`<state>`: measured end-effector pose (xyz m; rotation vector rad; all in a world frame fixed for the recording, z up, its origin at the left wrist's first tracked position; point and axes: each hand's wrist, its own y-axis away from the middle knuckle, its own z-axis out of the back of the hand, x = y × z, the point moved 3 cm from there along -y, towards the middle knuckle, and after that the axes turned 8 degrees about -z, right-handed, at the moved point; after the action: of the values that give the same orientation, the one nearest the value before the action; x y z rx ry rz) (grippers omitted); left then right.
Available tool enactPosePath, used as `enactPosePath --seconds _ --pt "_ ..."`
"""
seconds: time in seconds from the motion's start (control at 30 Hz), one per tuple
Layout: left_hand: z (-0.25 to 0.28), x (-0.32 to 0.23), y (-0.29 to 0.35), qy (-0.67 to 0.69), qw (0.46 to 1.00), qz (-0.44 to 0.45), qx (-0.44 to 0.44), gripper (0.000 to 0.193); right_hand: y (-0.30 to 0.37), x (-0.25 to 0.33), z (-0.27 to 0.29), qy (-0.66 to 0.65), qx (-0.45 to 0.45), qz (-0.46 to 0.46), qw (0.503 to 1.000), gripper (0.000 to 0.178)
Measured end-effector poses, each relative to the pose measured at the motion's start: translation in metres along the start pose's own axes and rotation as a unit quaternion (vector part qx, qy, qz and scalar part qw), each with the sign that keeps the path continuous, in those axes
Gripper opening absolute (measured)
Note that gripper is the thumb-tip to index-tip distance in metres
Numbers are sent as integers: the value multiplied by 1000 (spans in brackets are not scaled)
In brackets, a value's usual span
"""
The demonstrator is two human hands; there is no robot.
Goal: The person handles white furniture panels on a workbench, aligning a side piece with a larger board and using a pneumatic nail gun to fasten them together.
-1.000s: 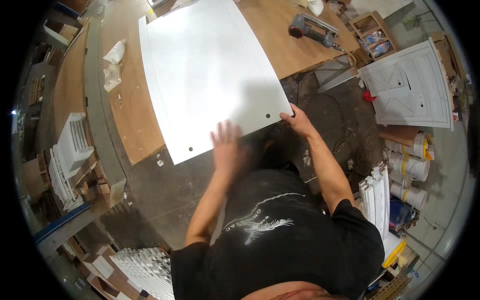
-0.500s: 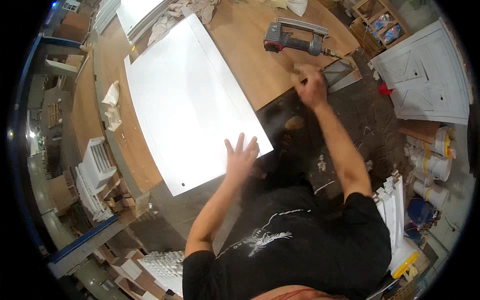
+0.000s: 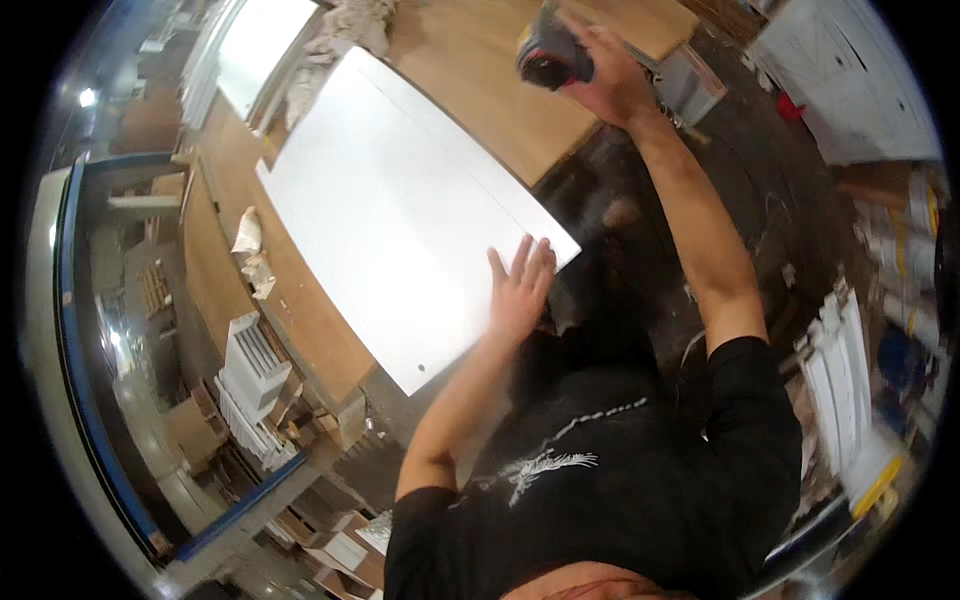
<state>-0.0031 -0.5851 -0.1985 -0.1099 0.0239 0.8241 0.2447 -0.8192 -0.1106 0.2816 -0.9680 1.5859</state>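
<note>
A large white panel [image 3: 390, 210] lies at a slant on the brown worktable [image 3: 490, 95], and its near corner juts out past the table's edge. My left hand [image 3: 519, 298] rests flat on the panel near that corner, fingers spread. Farther off to the right, my right hand [image 3: 615, 85] is closed around a dark grey and red nail gun [image 3: 550, 55]. The hand hides part of the tool, and motion blurs it slightly. A small dark hole [image 3: 421, 368] shows near the panel's closest edge.
More white panels [image 3: 262, 50] are stacked at the far left beside a crumpled cloth [image 3: 340, 40]. White plastic scraps [image 3: 250, 235] lie on the table's left side. White slatted pieces [image 3: 255, 365] stand lower left; white strips [image 3: 838, 380] lean at my right.
My right hand has reached forward and taken hold of the nail gun, which was lying on the table. My left hand stays on the panel. The whole view has shifted and tilted.
</note>
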Motion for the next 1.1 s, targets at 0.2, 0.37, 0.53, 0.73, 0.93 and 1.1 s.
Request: enactPosePath --seconds 0.2,0.37,0.53,0.73,0.93,1.1 --pt "-1 -2 3 23 996 -78 -25 47 215 -8 92 -330 -81 -338 877 44" --pt "3 -15 7 22 998 -62 -11 57 395 36 54 -479 -169 -386 770 26" --pt "5 -22 4 45 995 -84 23 62 515 52 -45 -660 -227 -415 584 71" --pt "-7 -29 -16 -1 994 -110 25 67 491 79 -66 -521 -225 -291 770 99" --pt "-14 -37 -26 10 995 -99 29 59 475 72 -89 -566 -257 -274 734 97" --pt "-15 -37 -25 8 993 -116 16 64 467 62 -92 -547 -257 -258 753 94"
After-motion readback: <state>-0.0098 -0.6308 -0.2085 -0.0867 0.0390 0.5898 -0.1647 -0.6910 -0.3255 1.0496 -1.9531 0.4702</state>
